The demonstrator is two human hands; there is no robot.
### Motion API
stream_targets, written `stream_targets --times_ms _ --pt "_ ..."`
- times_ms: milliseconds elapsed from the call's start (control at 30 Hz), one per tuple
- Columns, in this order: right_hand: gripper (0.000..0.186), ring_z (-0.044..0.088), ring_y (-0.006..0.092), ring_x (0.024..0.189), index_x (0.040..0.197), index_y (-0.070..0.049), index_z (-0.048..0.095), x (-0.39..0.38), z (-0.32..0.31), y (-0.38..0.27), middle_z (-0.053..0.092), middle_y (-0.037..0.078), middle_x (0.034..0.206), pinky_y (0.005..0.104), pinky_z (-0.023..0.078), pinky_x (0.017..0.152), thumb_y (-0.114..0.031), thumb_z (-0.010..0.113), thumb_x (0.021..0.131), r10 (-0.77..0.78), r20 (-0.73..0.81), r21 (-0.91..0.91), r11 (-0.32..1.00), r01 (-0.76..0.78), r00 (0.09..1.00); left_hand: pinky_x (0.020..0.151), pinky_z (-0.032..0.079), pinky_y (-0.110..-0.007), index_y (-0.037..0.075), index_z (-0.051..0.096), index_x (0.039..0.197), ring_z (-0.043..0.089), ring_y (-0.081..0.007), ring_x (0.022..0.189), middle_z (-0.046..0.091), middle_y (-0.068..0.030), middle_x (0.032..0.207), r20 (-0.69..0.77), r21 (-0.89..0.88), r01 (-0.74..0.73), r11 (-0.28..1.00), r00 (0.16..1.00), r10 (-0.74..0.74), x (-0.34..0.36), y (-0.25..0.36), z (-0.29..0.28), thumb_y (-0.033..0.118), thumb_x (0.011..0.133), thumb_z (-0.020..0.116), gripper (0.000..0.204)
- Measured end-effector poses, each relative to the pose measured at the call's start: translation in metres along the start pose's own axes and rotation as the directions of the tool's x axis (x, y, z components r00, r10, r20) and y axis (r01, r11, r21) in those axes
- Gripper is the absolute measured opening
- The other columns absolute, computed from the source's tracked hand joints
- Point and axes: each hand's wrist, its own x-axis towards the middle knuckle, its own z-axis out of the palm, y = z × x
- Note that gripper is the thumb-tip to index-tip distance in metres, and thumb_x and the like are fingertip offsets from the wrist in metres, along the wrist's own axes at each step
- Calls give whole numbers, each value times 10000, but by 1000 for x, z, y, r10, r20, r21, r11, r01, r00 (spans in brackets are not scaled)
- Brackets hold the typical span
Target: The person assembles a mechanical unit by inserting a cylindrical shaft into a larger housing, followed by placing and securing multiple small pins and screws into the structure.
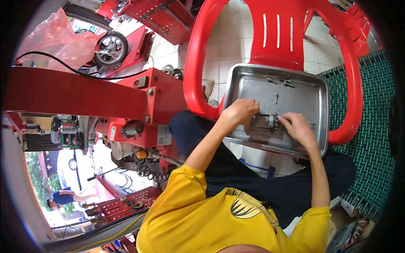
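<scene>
In front of me, a shallow metal tray (235,86) rests on the seat of a red plastic chair. Low over its middle is a small metal part with a toothed round end (273,121); a thin dark rod runs from it toward the left. My left hand (240,113) is curled at the part's left end, thumb pointing down, its grip partly hidden. At the toothed end, my right hand (297,127) pinches the part between thumb and fingers. Several small bolts (286,83) lie in the tray's far half, with a single bolt (276,98) nearer the part.
The red chair's (276,31) back and arms surround the tray. A green woven surface (367,109) lies to the right. On the left stands a red machine with a thick beam (76,95). Farther off are a wheel (111,49) and a person (63,197).
</scene>
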Motion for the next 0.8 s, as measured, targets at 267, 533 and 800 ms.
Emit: stream_targets --times_ms 267,533,800 --pt "189 697 343 844 963 -60 764 -2 0 5 740 131 822 447 482 818 -226 715 889 -152 -183 -11 988 153 971 914 515 -446 -20 550 1099 631 -387 1076 640 -188 1110 -15 -5 -16 1000 1000 16 -2 1 -4 335 469 965 834" --pt "216 674 348 923 961 -51 742 2 -1 9 733 154 932 433 462 858 -253 713 888 -54 -32 -20 998 53 998 888 520 -447 -12 540 1070 637 -397 1055 639 -180 1102 9 -10 2 1000 1000 -2 -1 2 -5 304 471 963 798" --pt "231 662 326 975 994 -66 720 6 -8 7 725 133 962 431 432 833 -251 742 857 61 94 -81 995 -54 994 892 541 -408 -9 652 1069 651 -361 1053 653 -162 1116 -19 11 20 1000 1000 -19 5 0 1 336 409 981 814"
